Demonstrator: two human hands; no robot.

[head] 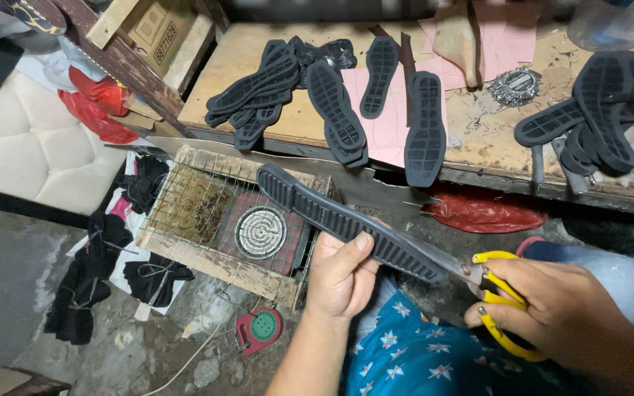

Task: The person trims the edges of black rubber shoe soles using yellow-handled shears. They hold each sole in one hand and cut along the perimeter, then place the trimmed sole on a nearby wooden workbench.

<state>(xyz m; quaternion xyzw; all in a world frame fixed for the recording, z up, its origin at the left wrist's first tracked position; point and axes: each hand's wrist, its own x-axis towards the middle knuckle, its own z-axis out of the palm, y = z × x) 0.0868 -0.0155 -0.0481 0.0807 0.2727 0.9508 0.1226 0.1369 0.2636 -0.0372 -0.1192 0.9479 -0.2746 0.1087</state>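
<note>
My left grip (341,273) is clamped on a black sole (346,221), thumb on top, holding it slantwise over my lap. My right grip (552,312) is closed through the yellow handles of the scissors (494,290), whose blades meet the sole's near end. Below the sole sits a wire cage (185,202) with a round heater coil (260,232). Beyond, more soles (425,128) lie on the desk (302,121).
</note>
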